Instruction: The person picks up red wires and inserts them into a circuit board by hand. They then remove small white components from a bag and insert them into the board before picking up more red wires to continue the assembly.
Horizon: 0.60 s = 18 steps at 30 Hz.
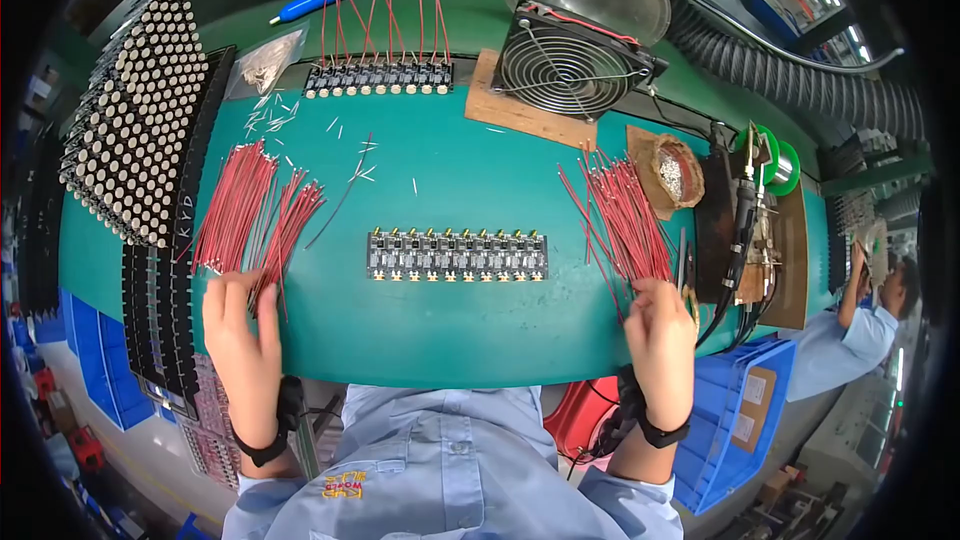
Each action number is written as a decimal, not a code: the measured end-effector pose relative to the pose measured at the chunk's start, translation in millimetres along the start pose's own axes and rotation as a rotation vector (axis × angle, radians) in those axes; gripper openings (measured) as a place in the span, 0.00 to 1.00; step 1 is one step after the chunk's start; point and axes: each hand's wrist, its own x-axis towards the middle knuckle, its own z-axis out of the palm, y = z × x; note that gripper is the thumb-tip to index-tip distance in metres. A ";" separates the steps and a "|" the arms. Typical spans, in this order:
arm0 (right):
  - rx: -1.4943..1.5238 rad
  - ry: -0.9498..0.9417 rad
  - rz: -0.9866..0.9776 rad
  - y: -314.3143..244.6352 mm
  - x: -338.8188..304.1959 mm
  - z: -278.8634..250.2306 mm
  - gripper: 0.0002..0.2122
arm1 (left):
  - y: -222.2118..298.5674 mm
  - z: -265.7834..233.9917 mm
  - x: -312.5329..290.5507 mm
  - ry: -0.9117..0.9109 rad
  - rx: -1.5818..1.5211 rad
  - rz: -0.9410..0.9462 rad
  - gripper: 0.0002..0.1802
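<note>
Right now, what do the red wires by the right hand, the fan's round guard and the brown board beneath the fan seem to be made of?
Red wires: probably metal cores in plastic insulation, judging by the smooth red coating and pale tips. Fan guard: likely bright metal, from its thin, shiny rings. Brown board: apparently wood, its surface matt, though fibreboard is possible.

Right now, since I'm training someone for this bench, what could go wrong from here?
The loose red wires by the left hand might tangle, lying fanned across one another. The small white pieces scattered beyond them could get brushed away and lost. What looks like a soldering iron sits to the right of the right hand; if hot, it could burn a careless reach.
</note>
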 end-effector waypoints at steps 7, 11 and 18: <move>0.036 0.074 -0.134 -32.6 -7.8 -11.9 0.13 | 60.9 21.9 -20.8 -0.059 -0.054 0.437 0.21; 0.086 0.060 -0.333 -60.2 0.3 24.2 0.17 | 65.8 39.0 -24.2 -0.078 -0.047 0.458 0.25; 0.089 -0.084 -0.296 -72.5 -18.0 34.6 0.22 | 58.5 31.9 -18.9 -0.205 -0.196 0.502 0.27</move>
